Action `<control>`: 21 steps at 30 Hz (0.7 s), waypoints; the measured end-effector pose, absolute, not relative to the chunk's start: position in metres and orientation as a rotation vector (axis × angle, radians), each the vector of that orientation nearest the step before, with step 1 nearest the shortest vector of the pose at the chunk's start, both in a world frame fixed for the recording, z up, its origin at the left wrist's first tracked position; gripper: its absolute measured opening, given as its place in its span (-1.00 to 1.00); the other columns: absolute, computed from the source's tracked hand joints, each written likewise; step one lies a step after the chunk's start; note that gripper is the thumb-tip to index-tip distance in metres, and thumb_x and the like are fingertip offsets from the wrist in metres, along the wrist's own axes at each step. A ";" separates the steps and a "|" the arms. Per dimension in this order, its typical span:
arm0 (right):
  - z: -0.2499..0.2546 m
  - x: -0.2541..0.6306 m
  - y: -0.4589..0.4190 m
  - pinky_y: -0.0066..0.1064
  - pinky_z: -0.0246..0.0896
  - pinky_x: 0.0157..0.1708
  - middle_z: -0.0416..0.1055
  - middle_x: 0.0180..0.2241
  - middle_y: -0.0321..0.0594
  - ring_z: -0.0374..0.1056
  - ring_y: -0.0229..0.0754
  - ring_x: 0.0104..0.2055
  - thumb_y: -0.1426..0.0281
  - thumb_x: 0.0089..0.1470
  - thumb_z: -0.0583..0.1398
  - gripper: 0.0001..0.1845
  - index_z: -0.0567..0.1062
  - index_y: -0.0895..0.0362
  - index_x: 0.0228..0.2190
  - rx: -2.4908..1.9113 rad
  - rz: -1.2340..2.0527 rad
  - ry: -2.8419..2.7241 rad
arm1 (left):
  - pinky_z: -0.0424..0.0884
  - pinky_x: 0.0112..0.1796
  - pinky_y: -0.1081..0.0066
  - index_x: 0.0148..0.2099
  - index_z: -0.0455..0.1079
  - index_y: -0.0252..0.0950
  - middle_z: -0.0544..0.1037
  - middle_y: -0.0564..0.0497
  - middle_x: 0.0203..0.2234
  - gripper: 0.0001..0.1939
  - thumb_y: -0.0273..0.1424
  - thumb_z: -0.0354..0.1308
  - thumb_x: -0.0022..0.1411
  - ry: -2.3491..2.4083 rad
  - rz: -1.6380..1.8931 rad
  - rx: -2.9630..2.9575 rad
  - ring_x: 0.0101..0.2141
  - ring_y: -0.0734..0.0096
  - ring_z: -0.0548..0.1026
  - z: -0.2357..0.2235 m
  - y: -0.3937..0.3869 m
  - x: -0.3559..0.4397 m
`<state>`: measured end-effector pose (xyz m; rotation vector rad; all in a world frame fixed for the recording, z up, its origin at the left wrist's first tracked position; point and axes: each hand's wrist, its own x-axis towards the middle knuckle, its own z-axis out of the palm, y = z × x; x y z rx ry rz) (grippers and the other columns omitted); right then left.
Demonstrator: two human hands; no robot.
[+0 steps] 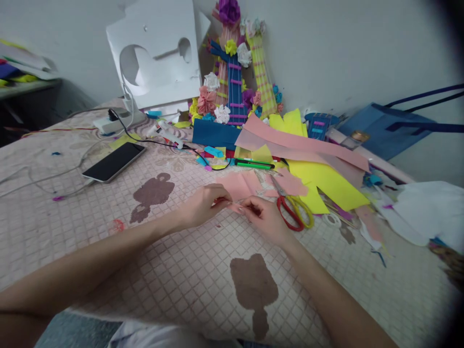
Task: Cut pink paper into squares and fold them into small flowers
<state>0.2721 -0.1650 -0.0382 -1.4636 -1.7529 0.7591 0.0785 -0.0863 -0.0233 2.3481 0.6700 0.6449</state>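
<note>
So, dead centre there's a tiny bit of pink paper (235,208), up off the cloth (181,275) between both hands. Left hand (203,205) is pinching one end with fingertips and thumb; right hand (266,220) looks to be pinching the other end, its fingers curled in.

Right behind it are some pink scraps (237,186) lying flat, and the scissors (284,196) sit just right of the right hand, one handle red, one yellow. A bit further back: a green cutter (253,165), yellow paper (326,183), a long pink sheet (308,140) overlapping it, and blue paper (213,134).

Container-wise, the blue bag (384,130) is at far right, tilted near the wall with dark straps sticking out sideways. Can't see what's in it. A small jar (357,138) with a brownish-gold top is just beside it, contents too small to make out. The white foam tray (163,72) stands on edge at the back left, cut-outs facing out and a pale cable at the bigger one.

Next to that tray is a blue paper tower (235,92) with purple bands and paper flowers around it. Over left: glue gun (165,134), power strip (112,124), and a phone (115,162) with its cable plugged in.
</note>
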 end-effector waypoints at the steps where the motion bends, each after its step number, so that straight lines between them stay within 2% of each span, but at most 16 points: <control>1: -0.039 0.272 -0.165 -0.44 0.16 -0.43 0.39 -0.46 -0.29 0.28 -0.25 -0.40 0.33 0.11 0.14 -0.86 0.45 0.12 -0.40 -1.459 0.766 -1.749 | 0.31 -0.37 0.48 -0.31 0.46 -0.35 0.53 -0.02 -0.43 -0.84 -0.42 0.07 0.20 0.703 0.642 2.330 -0.42 0.47 0.42 -0.023 -0.086 0.080; 9: -0.034 0.312 -0.163 -0.39 0.22 -0.33 0.45 -0.42 -0.28 0.36 -0.22 -0.36 0.36 0.08 0.13 -0.89 0.45 0.10 -0.39 -1.538 0.665 -1.789 | 0.26 -0.47 0.54 -0.39 0.51 -0.33 0.56 0.02 -0.50 -0.84 -0.37 0.14 0.10 0.854 0.570 2.091 -0.49 0.52 0.42 -0.029 -0.075 0.066; 13: -0.036 0.371 -0.178 -0.36 0.24 -0.37 0.42 -0.41 -0.24 0.35 -0.18 -0.41 0.26 0.03 0.16 -0.83 0.42 0.10 -0.37 -1.888 0.346 -1.755 | 0.25 -0.51 0.56 -0.44 0.48 -0.36 0.51 0.05 -0.57 -0.82 -0.35 0.15 0.08 0.863 0.630 1.916 -0.52 0.55 0.39 -0.029 -0.063 0.081; 15: -0.043 0.393 -0.188 -0.31 0.24 -0.33 0.41 -0.32 -0.16 0.36 -0.08 -0.29 0.20 -0.06 0.22 -0.72 0.41 0.10 -0.32 -2.048 0.087 -1.804 | 0.23 -0.55 0.58 -0.46 0.47 -0.37 0.46 0.07 -0.61 -0.83 -0.36 0.17 0.06 0.847 0.618 1.826 -0.56 0.57 0.36 -0.026 -0.056 0.106; 17: -0.052 0.404 -0.196 -0.30 0.23 -0.32 0.39 -0.24 -0.10 0.37 -0.05 -0.25 0.18 -0.05 0.21 -0.65 0.39 0.11 -0.23 -2.125 -0.005 -1.816 | 0.23 -0.59 0.59 -0.46 0.47 -0.38 0.43 0.07 -0.64 -0.87 -0.40 0.19 0.04 0.837 0.546 1.752 -0.59 0.58 0.35 -0.024 -0.052 0.141; 21: -0.059 0.401 -0.201 -0.37 0.15 -0.43 0.42 -0.33 -0.15 0.38 -0.05 -0.32 0.23 0.04 0.14 -0.53 0.29 0.10 -0.01 -2.234 0.016 -1.834 | 0.28 -0.59 0.60 -0.41 0.47 -0.37 0.48 0.04 -0.61 -0.86 -0.42 0.14 0.11 0.868 0.517 1.698 -0.59 0.58 0.41 -0.025 -0.052 0.213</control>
